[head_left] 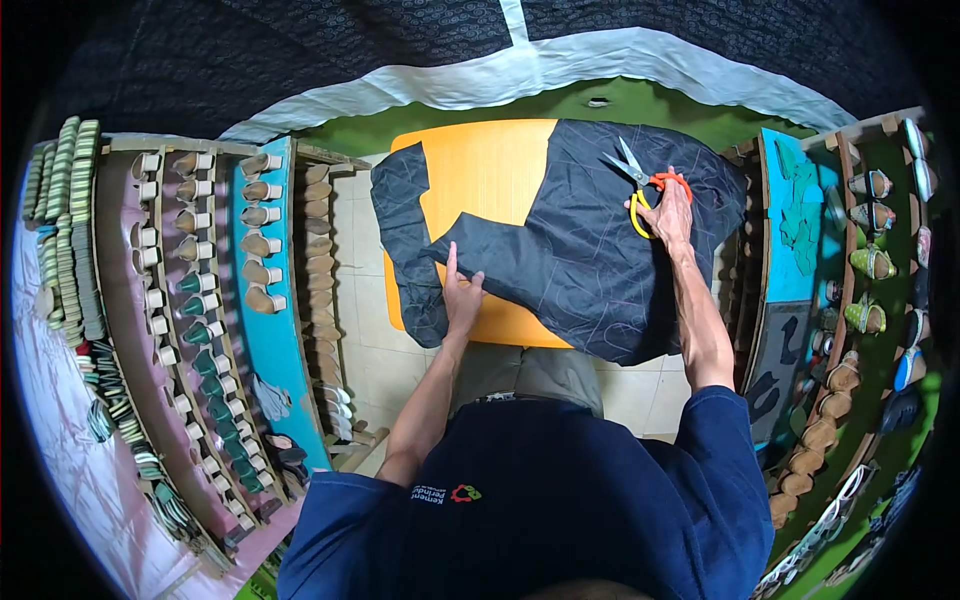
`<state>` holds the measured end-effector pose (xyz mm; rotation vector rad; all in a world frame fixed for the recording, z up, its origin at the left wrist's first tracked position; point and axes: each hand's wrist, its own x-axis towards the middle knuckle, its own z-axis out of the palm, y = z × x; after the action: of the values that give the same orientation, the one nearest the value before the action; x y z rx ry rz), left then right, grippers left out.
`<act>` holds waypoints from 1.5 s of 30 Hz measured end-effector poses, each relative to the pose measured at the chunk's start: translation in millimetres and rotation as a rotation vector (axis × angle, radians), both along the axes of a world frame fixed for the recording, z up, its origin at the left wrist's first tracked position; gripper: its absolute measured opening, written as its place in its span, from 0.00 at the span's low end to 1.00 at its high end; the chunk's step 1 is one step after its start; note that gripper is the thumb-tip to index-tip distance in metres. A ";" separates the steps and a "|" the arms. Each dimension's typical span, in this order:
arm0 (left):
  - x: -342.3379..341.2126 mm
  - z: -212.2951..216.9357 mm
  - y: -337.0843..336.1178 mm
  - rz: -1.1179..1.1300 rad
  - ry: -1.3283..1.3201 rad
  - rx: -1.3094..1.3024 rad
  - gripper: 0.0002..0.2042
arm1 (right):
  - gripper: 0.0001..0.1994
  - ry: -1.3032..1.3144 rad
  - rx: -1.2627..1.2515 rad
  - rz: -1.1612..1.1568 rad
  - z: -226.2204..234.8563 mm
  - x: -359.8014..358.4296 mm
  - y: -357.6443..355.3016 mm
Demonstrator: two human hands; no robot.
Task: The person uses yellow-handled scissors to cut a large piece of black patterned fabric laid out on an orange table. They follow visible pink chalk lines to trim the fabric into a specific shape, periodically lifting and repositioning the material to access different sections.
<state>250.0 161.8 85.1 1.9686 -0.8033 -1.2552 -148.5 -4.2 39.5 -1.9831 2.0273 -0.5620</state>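
A large black cloth (600, 270) with thin pale lines lies over a yellow-orange board (490, 170), part of it hanging past the front and right edges. My right hand (672, 212) grips scissors (634, 165) with one red and one yellow handle. Their blades are spread apart and point away from me to the left, above the cloth. My left hand (463, 302) rests at the cloth's left part, index finger stretched forward and thumb apart, touching a pointed flap (490, 245). Another black stretch of cloth (408, 250) covers the board's left side.
Racks of small shoe-shaped pieces (208, 300) stand on the left, beside a turquoise panel (265, 340). More shelves with shoes (870, 260) line the right. Striped green pieces (75, 180) are stacked far left. A dark curtain with a white border (440, 85) hangs at the back.
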 end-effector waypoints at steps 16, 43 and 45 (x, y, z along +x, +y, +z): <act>12.2 0.0 97.4 0.362 0.098 -0.064 0.29 | 0.47 -0.050 -0.012 0.291 -5.0 97.0 -57.5; 6.8 -64.0 83.4 0.109 0.549 -0.058 0.26 | 0.28 -1.029 0.939 -0.471 67.6 240.3 367.4; 10.0 -63.1 81.3 0.092 0.624 -0.026 0.23 | 0.32 -1.079 1.011 -0.453 80.5 246.5 370.3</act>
<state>260.1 243.1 22.0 1.4359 -0.4050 -1.6600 98.1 366.1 120.0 -0.4317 1.4796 -0.3958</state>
